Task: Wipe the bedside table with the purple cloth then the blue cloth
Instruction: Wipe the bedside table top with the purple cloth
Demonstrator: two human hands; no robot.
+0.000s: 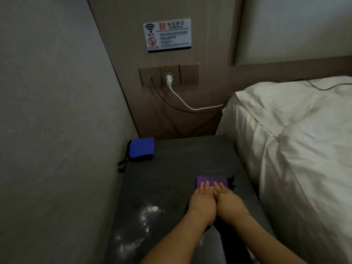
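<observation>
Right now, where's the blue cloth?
In the head view the blue cloth lies folded at the bedside table's far left corner, against the wall, beyond both hands.

The bedside table [171,162] has a dark, flat top with white powdery smears near its front left corner. The purple cloth [211,181], folded into a small rectangle, lies flat toward the right edge, about midway back. The blue cloth [142,149], folded with dark trim, sits at the back left corner.
</observation>
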